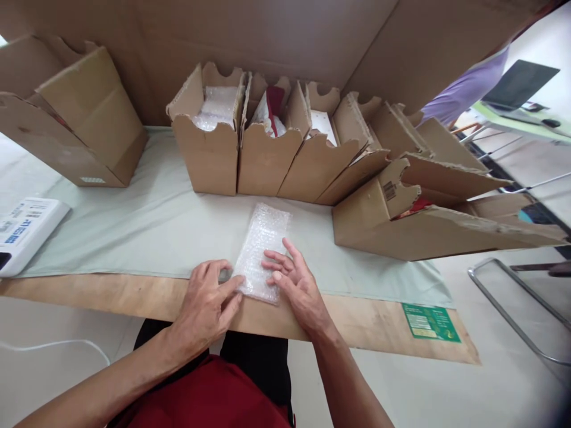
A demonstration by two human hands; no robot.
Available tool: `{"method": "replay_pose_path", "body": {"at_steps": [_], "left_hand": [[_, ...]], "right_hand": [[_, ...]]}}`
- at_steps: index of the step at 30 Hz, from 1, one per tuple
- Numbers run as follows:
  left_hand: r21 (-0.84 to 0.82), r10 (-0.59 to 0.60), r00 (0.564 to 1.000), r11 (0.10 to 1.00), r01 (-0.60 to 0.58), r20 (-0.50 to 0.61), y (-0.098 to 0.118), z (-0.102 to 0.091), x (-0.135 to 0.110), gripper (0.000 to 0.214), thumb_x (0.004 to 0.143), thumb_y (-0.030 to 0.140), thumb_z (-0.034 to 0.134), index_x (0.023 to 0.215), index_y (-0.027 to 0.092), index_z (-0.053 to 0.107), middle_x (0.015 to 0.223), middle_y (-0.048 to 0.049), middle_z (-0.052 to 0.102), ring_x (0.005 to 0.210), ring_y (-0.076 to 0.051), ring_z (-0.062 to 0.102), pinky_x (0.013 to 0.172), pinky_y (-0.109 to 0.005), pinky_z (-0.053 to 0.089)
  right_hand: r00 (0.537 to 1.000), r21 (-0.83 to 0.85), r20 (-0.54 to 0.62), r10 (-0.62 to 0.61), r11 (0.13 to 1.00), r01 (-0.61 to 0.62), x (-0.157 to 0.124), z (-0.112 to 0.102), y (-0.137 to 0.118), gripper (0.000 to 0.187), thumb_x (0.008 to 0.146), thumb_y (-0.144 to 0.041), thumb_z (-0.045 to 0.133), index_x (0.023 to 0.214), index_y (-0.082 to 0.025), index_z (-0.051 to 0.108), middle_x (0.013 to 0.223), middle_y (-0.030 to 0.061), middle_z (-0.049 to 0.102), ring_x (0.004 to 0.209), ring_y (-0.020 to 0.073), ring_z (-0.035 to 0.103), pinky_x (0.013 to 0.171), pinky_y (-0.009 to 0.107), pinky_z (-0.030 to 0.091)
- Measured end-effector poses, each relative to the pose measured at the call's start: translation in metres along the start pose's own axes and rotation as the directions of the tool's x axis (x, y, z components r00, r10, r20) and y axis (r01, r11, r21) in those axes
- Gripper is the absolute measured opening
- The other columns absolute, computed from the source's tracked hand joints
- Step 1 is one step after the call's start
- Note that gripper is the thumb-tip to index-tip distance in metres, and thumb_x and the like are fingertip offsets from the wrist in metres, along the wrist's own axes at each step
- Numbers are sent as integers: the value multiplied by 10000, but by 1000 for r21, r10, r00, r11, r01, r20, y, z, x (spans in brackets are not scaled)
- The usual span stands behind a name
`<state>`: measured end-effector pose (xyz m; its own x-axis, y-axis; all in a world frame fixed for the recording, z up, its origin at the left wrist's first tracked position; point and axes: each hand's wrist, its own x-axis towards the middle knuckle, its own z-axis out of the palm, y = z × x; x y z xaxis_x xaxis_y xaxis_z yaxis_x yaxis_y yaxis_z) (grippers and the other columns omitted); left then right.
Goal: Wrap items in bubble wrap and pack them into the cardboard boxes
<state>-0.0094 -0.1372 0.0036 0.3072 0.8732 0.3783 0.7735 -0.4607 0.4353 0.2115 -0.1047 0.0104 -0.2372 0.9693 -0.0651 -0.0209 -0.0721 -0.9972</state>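
A clear bubble wrap bag lies flat on the pale green cloth, slightly slanted, its near end by the table's front edge. My left hand is at its lower left corner, with the thumb and forefinger closed on the edge and the other fingers curled. Over the right side of the bag is my right hand, palm turned inward and fingers apart. Its thumb and fingertips hover at or lightly touch the wrap; I cannot tell which. What the bag contains, if anything, does not show.
Several cardboard bins stand in a row behind the bag, some holding wrapped items. A bin leans at the right, and a larger box stands at the left. A white device sits at the left edge. Someone's purple sleeve shows beyond.
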Motion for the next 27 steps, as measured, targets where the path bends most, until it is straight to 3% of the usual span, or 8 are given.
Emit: {"method": "replay_pose_path", "body": {"at_steps": [3, 6, 10, 14, 17, 20, 23, 27], "left_hand": [[50, 63, 997, 997, -65, 37, -3, -10, 0, 301, 922, 188, 609, 1206, 154, 701, 1470, -216, 484, 1317, -387, 474, 1031, -595, 493], [49, 175, 977, 982, -182, 121, -8, -17, 4, 328, 919, 150, 588, 1235, 159, 675, 1523, -194, 499, 1443, -382, 402, 1124, -592, 436], [23, 300, 936, 951, -310, 184, -14, -16, 15, 363, 876, 75, 557, 1209, 158, 677, 1457, -162, 605, 1447, -370, 439, 1144, -584, 417], [-114, 289, 948, 955, -275, 134, -18, -14, 21, 251, 913, 69, 527, 1039, 181, 713, 1157, -101, 760, 1195, -292, 652, 1062, -510, 482], [-266, 133, 976, 960, -83, 173, -19, -16, 26, 190, 944, 147, 540, 979, 187, 722, 899, -45, 773, 861, -204, 709, 861, -373, 549], [-291, -48, 962, 948, 129, 270, -18, -15, 36, 215, 943, 230, 553, 1053, 197, 734, 905, -37, 778, 788, -192, 703, 748, -313, 539], [-236, -154, 933, 942, 238, 326, -17, -7, 50, 297, 927, 246, 556, 1171, 206, 719, 869, -19, 762, 710, -182, 675, 693, -297, 521], [-91, -182, 947, 973, 212, 264, -18, 6, 61, 349, 923, 233, 568, 1248, 193, 687, 997, -52, 726, 748, -180, 663, 710, -305, 530]], "right_hand": [[988, -340, 87, -130, 928, 152, -14, -7, -7, 503, 997, -327, 602, 1491, -310, 508, 1449, 101, 601, 1325, 282, 577, 1050, 474, 526], [939, -658, 250, -235, 671, 343, -29, -9, -7, 513, 949, -269, 654, 1452, -271, 555, 1517, 116, 550, 1401, 325, 502, 1134, 554, 442], [892, -799, 307, -332, 419, 431, -33, -1, 6, 342, 982, -141, 562, 1300, -223, 656, 1420, 144, 634, 1331, 336, 573, 1027, 543, 503], [875, -758, 199, -442, 497, 423, -25, 5, 5, 238, 1047, -172, 500, 1134, -224, 715, 1077, 95, 775, 992, 263, 728, 861, 427, 558], [926, -694, 98, -366, 642, 327, -21, 4, -2, 206, 1054, -250, 525, 1075, -225, 728, 976, 65, 780, 849, 229, 733, 782, 363, 569], [943, -681, 0, -333, 690, 244, -19, 3, -3, 177, 1035, -285, 566, 1110, -226, 715, 992, 59, 774, 816, 221, 726, 743, 342, 570], [869, -780, -54, -492, 564, 271, -23, 4, 0, 207, 1025, -280, 590, 1204, -224, 679, 1097, 96, 741, 948, 255, 706, 827, 391, 552], [838, -873, 164, -520, 319, 369, -25, 6, 2, 257, 1000, -238, 619, 1254, -230, 656, 1291, 134, 679, 1205, 318, 618, 967, 476, 481]]}}
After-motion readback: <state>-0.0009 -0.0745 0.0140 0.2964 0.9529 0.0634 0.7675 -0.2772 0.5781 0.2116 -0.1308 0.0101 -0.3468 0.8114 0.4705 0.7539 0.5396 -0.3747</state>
